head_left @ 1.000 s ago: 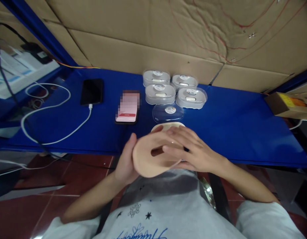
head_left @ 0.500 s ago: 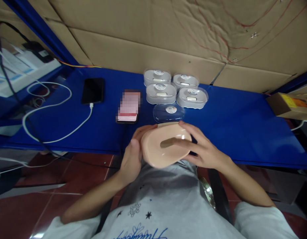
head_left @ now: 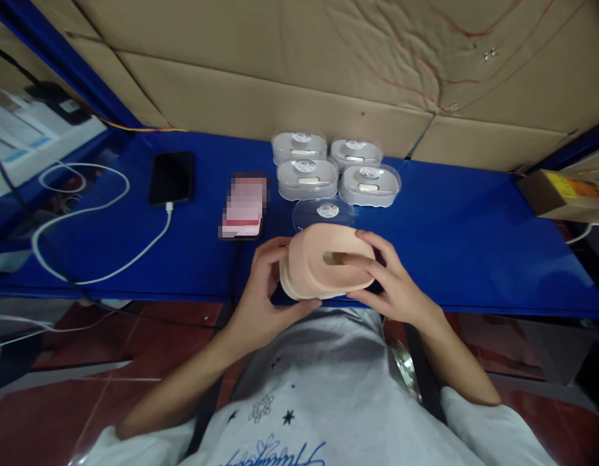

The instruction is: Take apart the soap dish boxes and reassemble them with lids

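A peach-coloured oval plastic tray [head_left: 319, 265] with a slot in its middle is held up in both hands over the near edge of the blue table [head_left: 474, 239]. My left hand [head_left: 261, 298] grips its left end, fingers curled round the rim. My right hand [head_left: 391, 285] grips its right end, with one finger lying across the slot. Just behind the tray lies a clear oval lid [head_left: 323, 212] with a round sticker. Behind that stand several grey oval cases [head_left: 306, 178] with clear lids, set in two rows.
A phone with a lit screen [head_left: 244, 207] lies left of the cases. A dark phone [head_left: 171, 177] sits further left, plugged into a white cable [head_left: 90, 220]. A cardboard wall [head_left: 280, 71] backs the table. A small cardboard box [head_left: 561, 194] sits at the right.
The peach tray has been turned and raised a little, from tilted toward me to nearly level. My right hand moved from lying flat over it to gripping its right end.
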`<state>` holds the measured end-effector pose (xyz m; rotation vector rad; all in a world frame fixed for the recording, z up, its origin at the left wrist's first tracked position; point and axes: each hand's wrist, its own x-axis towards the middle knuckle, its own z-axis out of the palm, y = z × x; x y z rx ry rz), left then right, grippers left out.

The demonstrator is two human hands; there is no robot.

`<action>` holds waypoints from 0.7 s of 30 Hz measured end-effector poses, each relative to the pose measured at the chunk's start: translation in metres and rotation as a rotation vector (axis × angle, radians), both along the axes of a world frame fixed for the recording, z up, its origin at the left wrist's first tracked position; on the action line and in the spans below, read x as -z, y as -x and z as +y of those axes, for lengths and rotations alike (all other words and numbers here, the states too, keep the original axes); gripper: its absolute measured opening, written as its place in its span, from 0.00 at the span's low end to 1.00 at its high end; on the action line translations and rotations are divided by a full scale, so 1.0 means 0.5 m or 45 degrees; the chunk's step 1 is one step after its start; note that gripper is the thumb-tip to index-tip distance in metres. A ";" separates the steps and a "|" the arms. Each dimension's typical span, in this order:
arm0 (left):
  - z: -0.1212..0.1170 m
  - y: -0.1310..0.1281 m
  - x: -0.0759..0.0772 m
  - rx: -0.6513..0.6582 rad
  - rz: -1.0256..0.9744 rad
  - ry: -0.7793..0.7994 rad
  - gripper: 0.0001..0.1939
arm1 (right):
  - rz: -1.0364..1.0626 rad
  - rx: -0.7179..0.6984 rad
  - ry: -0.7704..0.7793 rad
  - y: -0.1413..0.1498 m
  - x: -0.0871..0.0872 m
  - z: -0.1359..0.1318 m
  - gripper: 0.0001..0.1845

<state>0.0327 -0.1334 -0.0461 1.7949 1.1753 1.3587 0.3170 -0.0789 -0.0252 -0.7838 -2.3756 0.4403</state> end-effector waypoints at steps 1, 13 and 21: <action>-0.001 -0.005 0.002 0.028 -0.155 0.022 0.42 | -0.014 -0.027 0.007 0.002 0.000 -0.002 0.32; -0.007 -0.036 -0.009 0.001 -0.605 0.253 0.52 | -0.099 0.002 -0.164 0.011 0.001 -0.012 0.33; 0.001 -0.031 0.003 0.091 -0.700 0.286 0.47 | -0.156 0.106 -0.232 0.010 0.002 -0.014 0.33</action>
